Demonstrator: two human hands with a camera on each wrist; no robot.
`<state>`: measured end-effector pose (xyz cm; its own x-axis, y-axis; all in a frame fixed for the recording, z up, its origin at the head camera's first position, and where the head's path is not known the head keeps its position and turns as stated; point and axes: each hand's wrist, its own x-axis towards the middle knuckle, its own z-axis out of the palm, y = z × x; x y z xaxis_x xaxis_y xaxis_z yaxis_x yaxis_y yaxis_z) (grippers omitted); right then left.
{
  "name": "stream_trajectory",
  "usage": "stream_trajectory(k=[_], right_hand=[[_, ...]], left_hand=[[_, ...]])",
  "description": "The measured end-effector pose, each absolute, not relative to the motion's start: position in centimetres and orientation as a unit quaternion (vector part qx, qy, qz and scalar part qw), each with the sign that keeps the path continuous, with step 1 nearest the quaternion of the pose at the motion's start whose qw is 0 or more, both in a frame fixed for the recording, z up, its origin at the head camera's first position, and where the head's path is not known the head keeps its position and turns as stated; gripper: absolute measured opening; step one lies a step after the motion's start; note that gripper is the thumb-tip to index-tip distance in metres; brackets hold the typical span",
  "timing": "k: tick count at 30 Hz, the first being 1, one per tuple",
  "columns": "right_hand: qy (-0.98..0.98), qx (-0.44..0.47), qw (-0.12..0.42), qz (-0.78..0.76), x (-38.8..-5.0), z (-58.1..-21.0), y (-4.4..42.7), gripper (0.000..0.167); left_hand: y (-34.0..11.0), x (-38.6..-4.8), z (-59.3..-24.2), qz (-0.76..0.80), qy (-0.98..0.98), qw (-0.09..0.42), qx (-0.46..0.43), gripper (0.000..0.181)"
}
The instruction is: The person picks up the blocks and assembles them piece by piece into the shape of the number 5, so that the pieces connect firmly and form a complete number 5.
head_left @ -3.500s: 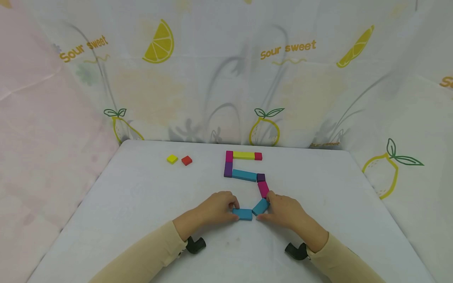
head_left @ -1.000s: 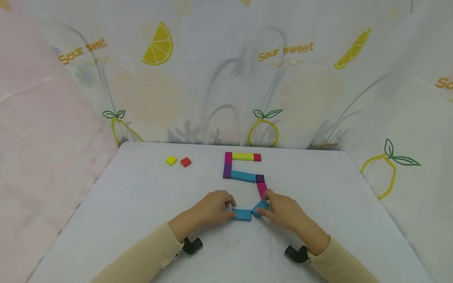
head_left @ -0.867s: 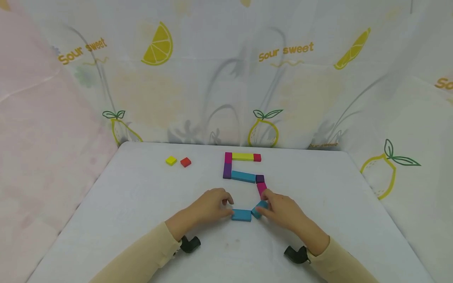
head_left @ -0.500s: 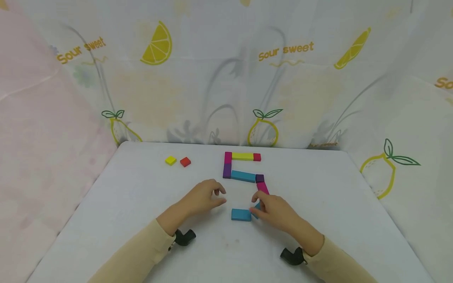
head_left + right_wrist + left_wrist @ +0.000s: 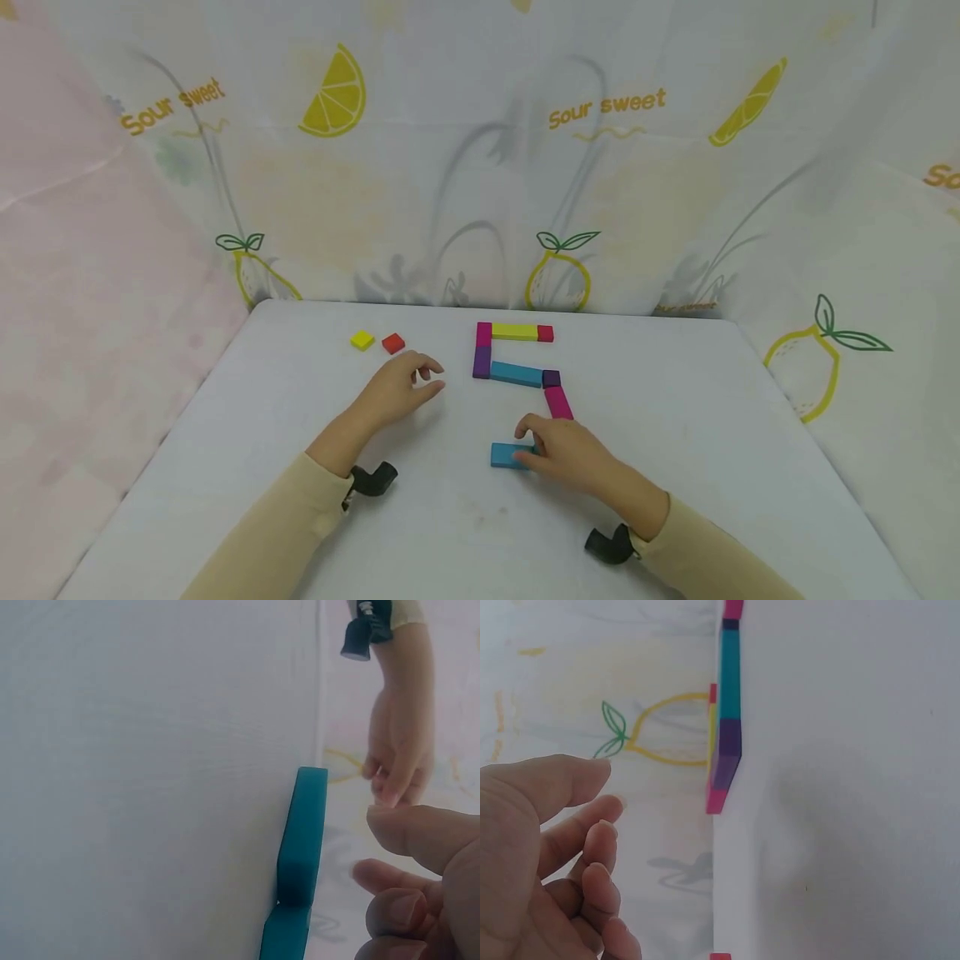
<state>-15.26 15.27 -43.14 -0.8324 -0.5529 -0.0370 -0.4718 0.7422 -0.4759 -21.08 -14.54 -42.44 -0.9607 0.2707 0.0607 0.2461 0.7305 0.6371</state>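
My left hand hangs over the table just in front of the red block, its fingers loosely bent and holding nothing; a yellow block lies to its left. My right hand is above the near blue block, thumb and index finger apart, nothing between them. In the right wrist view two blue blocks touch end to end, the longer-looking one beside the fingers. The head view hides the second behind my right hand. A magenta block shows just beyond that hand.
Farther back lie a long blue block, a dark purple block, a purple block, a magenta block, a yellow strip and a small red block. A patterned cloth hangs behind the table.
My left hand has left the near blue block and moved back and left toward the red block. My right hand has let go of the angled blue block and shifted slightly left.
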Motion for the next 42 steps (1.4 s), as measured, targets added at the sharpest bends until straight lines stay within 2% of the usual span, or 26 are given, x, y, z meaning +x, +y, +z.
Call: stream_trajectory(k=[13, 20, 27, 42], right_hand=[[0.935, -0.268, 0.112, -0.205, -15.2, -43.4, 14.8, 0.031], [0.937, -0.26, 0.12, -0.2, -15.2, -43.4, 14.8, 0.03], [0.938, -0.26, 0.119, -0.196, -15.3, -43.6, 14.7, 0.028], [0.936, -0.242, 0.144, -0.21, -15.5, -43.7, 14.4, 0.024]], left_hand=[[-17.2, -22.7, -42.9, 0.371, 0.922, -0.042, 0.099, 0.028], [-17.9, -23.4, -43.5, 0.396, 0.915, -0.041, 0.064, 0.029], [-18.4, -24.4, -44.2, 0.401, 0.914, -0.061, 0.012, 0.024], [-19.3, -26.8, -45.1, 0.349, 0.932, -0.049, -0.08, 0.038]])
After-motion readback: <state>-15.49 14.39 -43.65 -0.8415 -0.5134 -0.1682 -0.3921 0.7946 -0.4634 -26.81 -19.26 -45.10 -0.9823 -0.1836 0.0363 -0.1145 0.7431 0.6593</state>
